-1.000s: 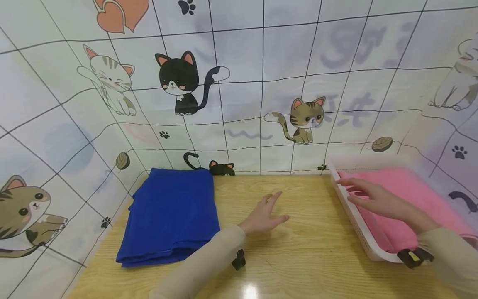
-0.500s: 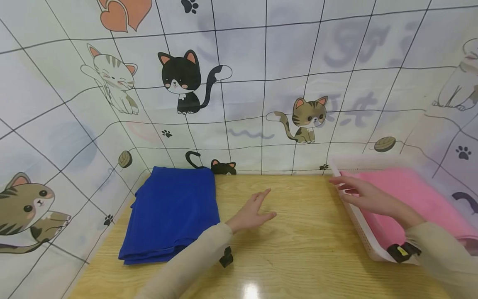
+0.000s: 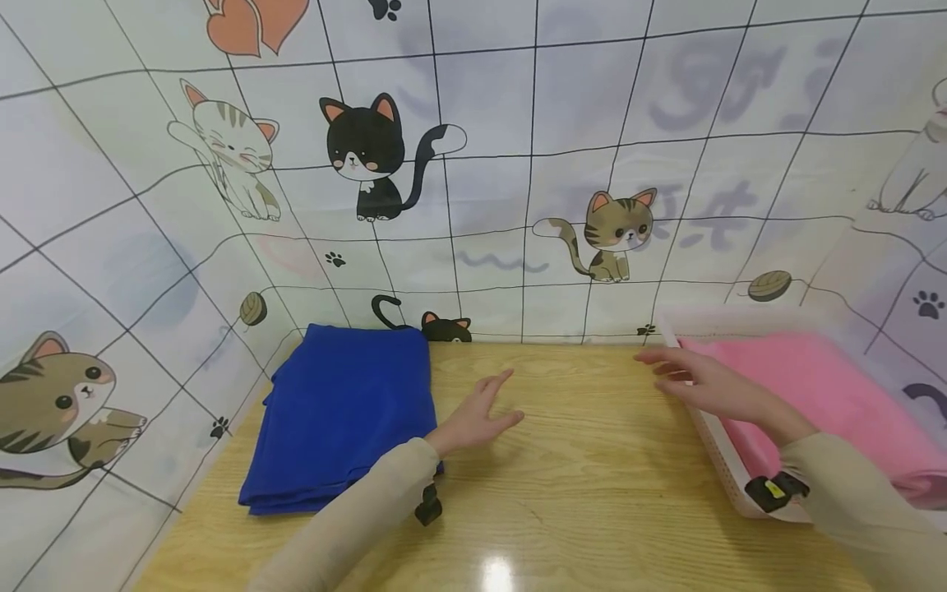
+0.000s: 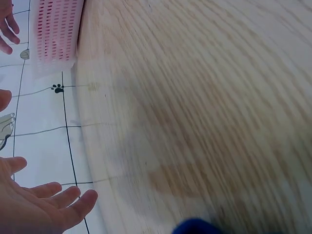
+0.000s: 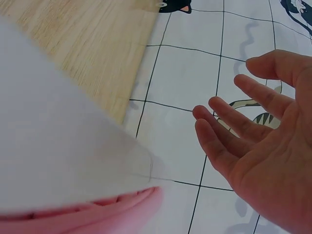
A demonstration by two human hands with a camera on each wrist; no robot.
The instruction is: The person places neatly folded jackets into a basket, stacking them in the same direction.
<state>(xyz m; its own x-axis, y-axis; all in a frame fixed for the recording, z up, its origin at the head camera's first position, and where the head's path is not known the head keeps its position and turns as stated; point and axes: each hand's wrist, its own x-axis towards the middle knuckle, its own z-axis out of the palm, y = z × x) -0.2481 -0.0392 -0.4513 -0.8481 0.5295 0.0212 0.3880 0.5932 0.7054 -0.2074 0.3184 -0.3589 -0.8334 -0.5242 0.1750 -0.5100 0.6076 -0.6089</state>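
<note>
Blue cloth (image 3: 348, 411) at nine o'clock, pink cloth (image 3: 829, 403) at three; left hand (image 3: 471, 425) and right hand (image 3: 713, 386) hover, fingers loosely parted.

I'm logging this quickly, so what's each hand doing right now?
Left hand: open, holding nothing.
Right hand: open, holding nothing.

Faint purple lettering (image 3: 740, 82) is running in two rows across the right half of the cat-print wall covering (image 3: 488, 107), blurring too heavily to be read. A small yellow patch (image 3: 773, 489) is showing on the black right-wrist camera (image 3: 757, 493), any characters there being too tiny to make out.
</note>
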